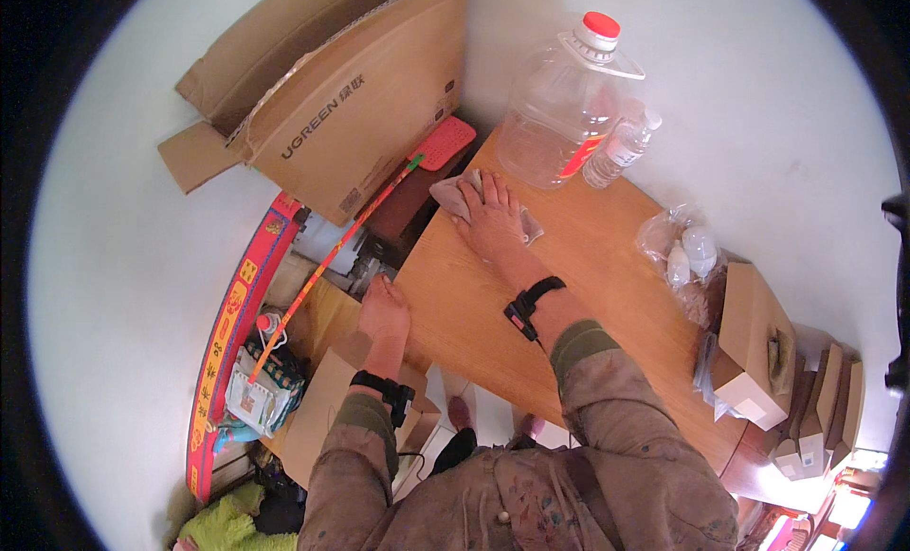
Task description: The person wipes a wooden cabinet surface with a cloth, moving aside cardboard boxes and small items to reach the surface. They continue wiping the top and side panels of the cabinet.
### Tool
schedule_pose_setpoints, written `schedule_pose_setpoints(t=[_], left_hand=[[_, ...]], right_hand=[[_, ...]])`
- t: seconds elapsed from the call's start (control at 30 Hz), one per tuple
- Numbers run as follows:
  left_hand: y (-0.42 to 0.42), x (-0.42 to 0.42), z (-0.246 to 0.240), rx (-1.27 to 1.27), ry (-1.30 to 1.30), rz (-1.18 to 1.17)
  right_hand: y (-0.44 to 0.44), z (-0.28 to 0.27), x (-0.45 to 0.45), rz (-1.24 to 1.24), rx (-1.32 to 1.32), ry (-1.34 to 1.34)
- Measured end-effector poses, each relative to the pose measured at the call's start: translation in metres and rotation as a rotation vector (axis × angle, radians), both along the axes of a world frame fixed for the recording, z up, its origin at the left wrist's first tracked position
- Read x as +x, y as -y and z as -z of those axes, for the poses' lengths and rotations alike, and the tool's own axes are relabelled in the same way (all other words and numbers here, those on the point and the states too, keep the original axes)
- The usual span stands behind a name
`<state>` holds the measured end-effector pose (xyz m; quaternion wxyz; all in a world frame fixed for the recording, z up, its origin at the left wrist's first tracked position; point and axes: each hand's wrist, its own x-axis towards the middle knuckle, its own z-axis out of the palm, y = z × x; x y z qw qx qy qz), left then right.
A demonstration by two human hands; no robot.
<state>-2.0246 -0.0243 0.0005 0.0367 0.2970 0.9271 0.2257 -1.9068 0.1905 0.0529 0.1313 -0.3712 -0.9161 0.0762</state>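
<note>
My right hand [494, 220] presses down on a crumpled greyish cloth [452, 196] near the far left edge of a wooden table [590, 267]. Its fingers spread over the cloth, and a corner of the fabric shows beside the wrist. At the table's left edge is my left hand [384, 311], its fingers curled in; whether it touches the edge I cannot tell. A large clear plastic jug [551, 117] with a red cap stands beyond my right hand. A small clear plastic bottle [620, 153] stands close beside the jug.
A big open cardboard box [348, 117] stands at the back left. Against it leans a red fly swatter [444, 142] with a long orange handle. Light bulbs [699, 252] in clear plastic and a small cardboard box [753, 345] sit along the table's right side, by the wall.
</note>
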Motion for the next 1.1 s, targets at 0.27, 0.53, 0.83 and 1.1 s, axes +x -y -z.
schedule_pose_setpoints(t=[0.27, 0.53, 0.83, 1.1], left_hand=[[0.006, -0.01, 0.028, 0.297, 0.123, -0.083], [0.029, -0.044, 0.027, 0.809, 1.088, -0.191], [0.018, -0.021, 0.005, 0.093, 0.252, 0.306], [0.005, 0.031, -0.003, 0.0, -0.177, 0.21]], right_hand=[[0.125, 0.007, -0.02, -0.329, -0.008, 0.018], [0.194, 0.017, -0.012, -0.386, -0.09, -0.138], [0.221, 0.025, 0.095, -0.343, -0.035, -0.072], [0.255, 0.01, 0.316, 0.303, -0.296, 0.27]])
